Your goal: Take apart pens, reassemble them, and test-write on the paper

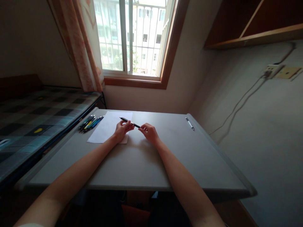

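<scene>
A black pen is held between both hands above the table, slanting down from left to right. My left hand is closed on its left part, fingers pinching the barrel, with the thin end sticking out past them. At the other end, my right hand pinches the pen between thumb and fingers. Under and beside my left hand lies a white sheet of paper. Several pens, black, blue and one with yellow, lie in a bunch at the paper's left edge.
On the right side of the grey table lies a single white and black pen. A checkered bed stands along the left. A cable runs from a wall socket down behind the table. Shelves hang above on the right.
</scene>
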`<action>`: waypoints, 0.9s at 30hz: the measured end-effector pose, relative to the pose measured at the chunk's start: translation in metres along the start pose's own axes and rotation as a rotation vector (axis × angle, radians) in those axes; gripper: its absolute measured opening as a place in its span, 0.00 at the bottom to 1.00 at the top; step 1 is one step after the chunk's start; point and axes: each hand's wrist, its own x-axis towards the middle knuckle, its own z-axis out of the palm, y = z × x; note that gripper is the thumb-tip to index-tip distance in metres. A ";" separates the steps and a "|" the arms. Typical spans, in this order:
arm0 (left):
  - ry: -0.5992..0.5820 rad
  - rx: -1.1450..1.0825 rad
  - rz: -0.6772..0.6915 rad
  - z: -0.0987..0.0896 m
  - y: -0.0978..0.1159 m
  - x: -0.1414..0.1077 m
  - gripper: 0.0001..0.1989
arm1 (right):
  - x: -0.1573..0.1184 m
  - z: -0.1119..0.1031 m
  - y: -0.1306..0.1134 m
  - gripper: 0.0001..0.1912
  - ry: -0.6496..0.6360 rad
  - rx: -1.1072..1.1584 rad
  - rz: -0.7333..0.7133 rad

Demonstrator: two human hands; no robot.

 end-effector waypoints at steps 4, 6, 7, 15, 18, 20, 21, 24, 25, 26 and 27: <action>-0.019 0.012 0.006 -0.001 0.000 0.000 0.15 | 0.000 -0.002 -0.002 0.10 0.011 -0.071 -0.041; -0.033 0.029 0.007 -0.001 0.001 -0.001 0.15 | 0.000 -0.003 -0.002 0.12 -0.003 -0.109 -0.060; -0.040 0.040 0.004 -0.001 0.002 -0.002 0.15 | -0.001 -0.004 -0.002 0.13 -0.015 -0.126 -0.066; -0.095 0.066 0.018 -0.002 0.003 -0.002 0.15 | 0.000 -0.002 -0.001 0.15 -0.089 -0.123 -0.030; -0.069 0.058 0.026 -0.003 0.002 0.000 0.14 | -0.001 -0.001 -0.003 0.14 -0.076 -0.099 -0.024; -0.046 0.053 0.031 -0.004 0.001 0.001 0.14 | -0.001 0.000 -0.003 0.13 -0.069 -0.085 -0.021; -0.037 0.050 0.035 -0.004 0.001 0.001 0.14 | -0.001 0.000 -0.003 0.13 -0.065 -0.076 -0.015; -0.029 0.037 0.042 -0.003 0.001 0.001 0.15 | -0.001 0.000 -0.003 0.11 -0.058 -0.053 0.003; -0.030 0.030 0.039 -0.003 0.002 0.000 0.15 | -0.001 0.000 -0.002 0.11 -0.056 -0.052 0.009; -0.034 0.023 0.033 -0.002 0.002 0.000 0.15 | -0.001 0.000 -0.002 0.11 -0.054 -0.055 0.016; -0.040 0.016 0.026 -0.002 0.002 -0.001 0.16 | -0.001 0.000 -0.001 0.11 -0.052 -0.060 0.023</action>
